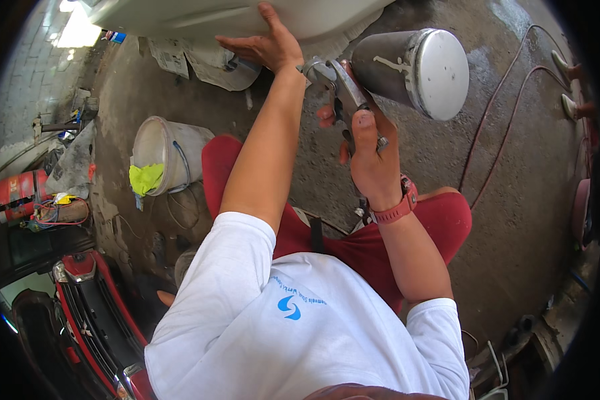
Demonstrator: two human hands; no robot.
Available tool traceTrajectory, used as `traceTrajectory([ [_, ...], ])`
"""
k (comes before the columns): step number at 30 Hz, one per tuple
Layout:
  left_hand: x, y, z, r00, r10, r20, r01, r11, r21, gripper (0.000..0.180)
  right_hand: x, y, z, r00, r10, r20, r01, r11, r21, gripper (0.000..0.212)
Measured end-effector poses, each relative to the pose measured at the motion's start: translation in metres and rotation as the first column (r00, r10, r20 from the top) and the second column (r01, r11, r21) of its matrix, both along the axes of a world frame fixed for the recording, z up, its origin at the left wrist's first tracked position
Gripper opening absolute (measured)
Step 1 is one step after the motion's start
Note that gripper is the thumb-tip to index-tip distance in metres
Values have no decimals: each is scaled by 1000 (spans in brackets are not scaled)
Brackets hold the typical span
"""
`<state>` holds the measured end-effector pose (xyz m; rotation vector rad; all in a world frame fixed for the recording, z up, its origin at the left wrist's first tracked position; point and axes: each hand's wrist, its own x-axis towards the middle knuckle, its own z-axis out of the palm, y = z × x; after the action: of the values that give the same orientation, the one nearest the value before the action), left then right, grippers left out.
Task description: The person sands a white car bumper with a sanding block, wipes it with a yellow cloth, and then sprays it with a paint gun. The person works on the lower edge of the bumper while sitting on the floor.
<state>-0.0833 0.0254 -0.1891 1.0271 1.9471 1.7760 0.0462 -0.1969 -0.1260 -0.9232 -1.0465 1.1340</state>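
Note:
My right hand (375,157), with a red watch on its wrist, is wrapped round the handle of a metal spray gun (345,83). Beside the gun's front is a large silver cup (397,70) with a round flat end, seemingly joined to it; the joint is partly hidden. My left hand (270,48) reaches forward with fingers spread, its fingertips at the edge of a pale, smooth curved panel (200,19). Whether the palm rests on the panel I cannot tell. Sheets of paper (210,60) lie under the panel.
A whitish bucket (160,150) with a yellow-green cloth (147,179) over its rim stands left. Farther left are a red canister (21,195) and a red-black car front part (97,320). A dark hose (497,110) curves across the concrete floor at right, near another person's feet (570,103).

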Motion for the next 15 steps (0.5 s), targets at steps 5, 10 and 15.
traceTrajectory([
  [5, -5, 8, -7, 996, -14, -83, 16, 1000, 21, 150, 1, 1, 4, 1000, 8, -8, -8, 1000, -24, 66],
  [10, -22, -4, -13, 909, -23, -417, 44, 998, 42, 158, -1, 5, 11, 999, 16, -42, -17, 1000, -24, 64],
  [15, -48, -19, 3, 612, -63, -788, 215, 973, 89, 163, 0, 8, 29, 1000, 1, 8, -1, 1000, 22, 65],
])
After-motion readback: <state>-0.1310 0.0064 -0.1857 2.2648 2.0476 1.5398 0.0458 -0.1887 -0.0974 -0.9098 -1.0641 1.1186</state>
